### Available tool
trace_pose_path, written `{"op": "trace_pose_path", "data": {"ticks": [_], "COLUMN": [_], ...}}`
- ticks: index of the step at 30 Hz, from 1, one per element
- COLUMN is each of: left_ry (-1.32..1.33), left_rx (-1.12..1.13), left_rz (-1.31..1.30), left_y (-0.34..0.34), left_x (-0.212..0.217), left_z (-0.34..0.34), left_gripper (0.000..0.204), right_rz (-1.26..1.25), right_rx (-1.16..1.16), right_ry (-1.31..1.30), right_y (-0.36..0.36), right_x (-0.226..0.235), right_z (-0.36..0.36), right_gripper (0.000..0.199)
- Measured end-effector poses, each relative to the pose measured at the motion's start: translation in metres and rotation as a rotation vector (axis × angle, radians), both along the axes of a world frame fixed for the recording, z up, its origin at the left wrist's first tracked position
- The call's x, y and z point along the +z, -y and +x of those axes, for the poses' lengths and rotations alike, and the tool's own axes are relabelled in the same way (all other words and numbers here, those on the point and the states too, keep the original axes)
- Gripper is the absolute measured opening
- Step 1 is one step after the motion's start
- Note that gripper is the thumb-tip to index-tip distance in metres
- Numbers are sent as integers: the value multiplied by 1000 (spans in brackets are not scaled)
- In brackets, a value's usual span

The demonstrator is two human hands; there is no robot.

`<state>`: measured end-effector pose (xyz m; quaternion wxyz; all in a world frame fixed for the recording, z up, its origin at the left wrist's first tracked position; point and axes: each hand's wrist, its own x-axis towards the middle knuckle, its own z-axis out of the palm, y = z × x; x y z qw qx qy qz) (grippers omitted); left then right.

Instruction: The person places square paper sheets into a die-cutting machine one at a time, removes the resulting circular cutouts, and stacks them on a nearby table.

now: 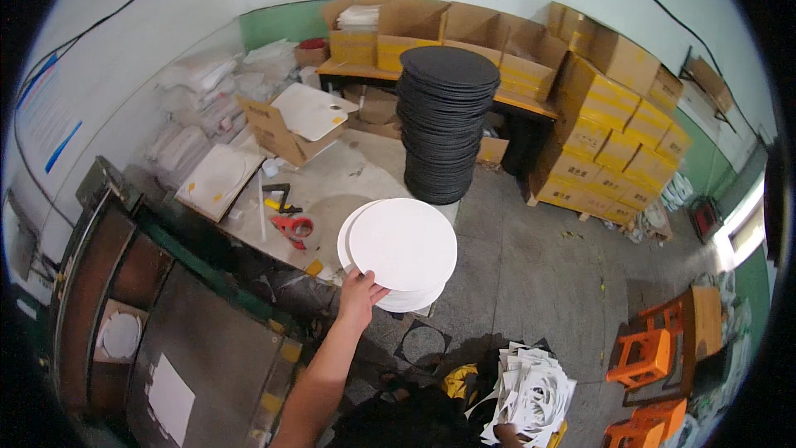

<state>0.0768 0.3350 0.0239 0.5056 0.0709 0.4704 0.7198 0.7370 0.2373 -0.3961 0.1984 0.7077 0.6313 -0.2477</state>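
My left hand [359, 294] reaches out over the table's near corner, its fingers closed on the edge of a round white disc [404, 242]. This disc overlaps other white discs [412, 299] beneath it, which poke out at the left and below. Behind them rises a tall stack of black round discs [444, 129] at the table's corner. Low in the view, a small part of my right hand [507, 432] shows beside a heap of white cut-out sheet scraps [535, 390]; its fingers are too hidden to read.
A red tape dispenser [293, 230] and an open carton [290, 139] lie on the pale table [373, 168]. To the left stands a dark machine bed [207, 348] with a white sheet [172, 402]. Yellow-taped cartons [593, 162] are piled at the right, orange stools [640, 357] nearer.
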Motion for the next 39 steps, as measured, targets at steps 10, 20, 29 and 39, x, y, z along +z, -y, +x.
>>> {"op": "trace_pose_path", "data": {"ticks": [10,20,29,39], "left_ry": [-650,-485,269,344], "left_rx": [-41,1201,2299,2712], "left_rz": [-274,-1122,-2248,-752], "left_y": [133,608,814,889], "left_x": [7,-149,-67,-72], "left_z": [-30,203,509,588], "left_gripper": [37,31,30,24], "right_rz": [-652,-683,-779,-787], "right_rx": [181,628,1189,1285], "right_ry": [-452,-268,-46,-100], "right_y": [-144,-78,114,224], "right_x": [40,86,90,125], "right_z": [-312,-529,-585,-585], "right_gripper": [32,24,18,21]}}
